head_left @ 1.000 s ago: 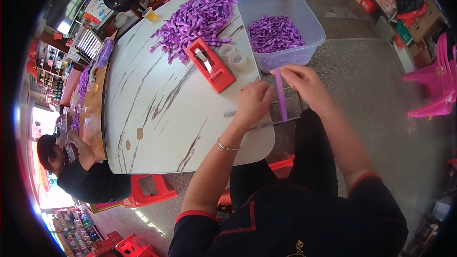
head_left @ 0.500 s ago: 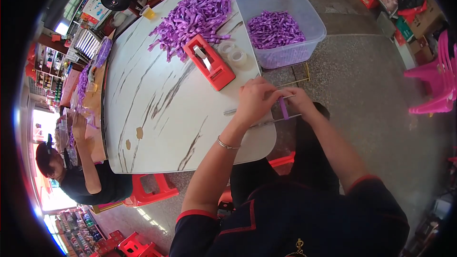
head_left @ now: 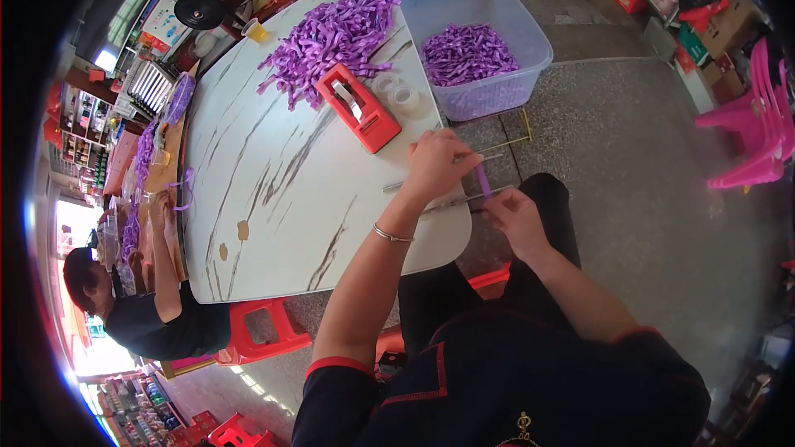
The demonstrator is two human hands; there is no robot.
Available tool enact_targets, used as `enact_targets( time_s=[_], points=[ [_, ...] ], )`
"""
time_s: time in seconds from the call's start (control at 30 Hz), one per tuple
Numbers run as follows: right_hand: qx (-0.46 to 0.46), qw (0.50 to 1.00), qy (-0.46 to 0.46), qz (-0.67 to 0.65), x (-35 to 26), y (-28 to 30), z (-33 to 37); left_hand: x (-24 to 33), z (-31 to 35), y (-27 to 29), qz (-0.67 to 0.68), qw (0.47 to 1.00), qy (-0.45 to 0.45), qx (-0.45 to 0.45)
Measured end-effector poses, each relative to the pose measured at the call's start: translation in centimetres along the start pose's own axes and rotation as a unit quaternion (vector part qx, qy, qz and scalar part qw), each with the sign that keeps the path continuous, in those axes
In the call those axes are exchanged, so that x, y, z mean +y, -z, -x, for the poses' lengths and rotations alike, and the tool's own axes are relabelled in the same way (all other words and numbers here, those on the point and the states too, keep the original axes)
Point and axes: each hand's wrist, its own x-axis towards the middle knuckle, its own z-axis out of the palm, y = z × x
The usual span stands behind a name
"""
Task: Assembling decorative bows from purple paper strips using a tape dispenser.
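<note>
A short strip of purple ribbon (head_left: 484, 182) spans two thin metal rods that stick out past the table's right edge. My left hand (head_left: 439, 164), with a bangle on its wrist, is closed at the ribbon's far end, by the farther rod (head_left: 497, 146). Nearer to me, the fingers of my right hand (head_left: 517, 220) pinch the ribbon's lower end beside the nearer rod (head_left: 460, 202). Left of my hands, a red tape dispenser (head_left: 359, 109) lies on the marble-patterned table (head_left: 248, 141). Clear tape rolls (head_left: 403, 99) rest beside it.
Farther back on the table are a heap of purple ribbon pieces (head_left: 335, 41) and a cup of yellow drink (head_left: 255, 31). A clear plastic bin (head_left: 530, 50) holds more purple pieces. At left, another person (head_left: 157, 314) handles purple ribbon. Pink chairs (head_left: 754, 128) stand right.
My right hand has moved nearer to me, from the farther rod down to the nearer one. My left hand stays near the farther rod. The other person's raised hand has lowered.
</note>
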Motion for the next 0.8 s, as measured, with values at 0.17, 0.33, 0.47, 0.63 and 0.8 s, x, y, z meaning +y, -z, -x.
enact_targets(
  time_s=[0.17,0.33,0.47,0.63,0.8],
  points=[
    [0.015,1.000,-0.010,-0.005,-0.9,-0.3,0.4,0.1,0.0,0.2,0.010,1.000,0.003,-0.016],
    [-0.023,0.997,-0.074,0.011,-0.9,0.2,0.0,0.3,0.0,0.3,0.007,1.000,0.011,-0.027],
    [-0.020,0.996,-0.087,0.020,-1.1,0.1,0.3,0.4,0.0,0.3,0.003,1.000,0.014,-0.026],
    [-0.032,0.994,-0.101,0.026,-1.2,0.0,0.5,0.0,-0.3,0.2,0.002,1.000,-0.010,-0.007],
    [-0.024,0.995,-0.085,0.055,-1.4,-0.3,0.8,1.0,-0.8,0.7,-0.008,0.998,0.025,-0.056]
  ],
)
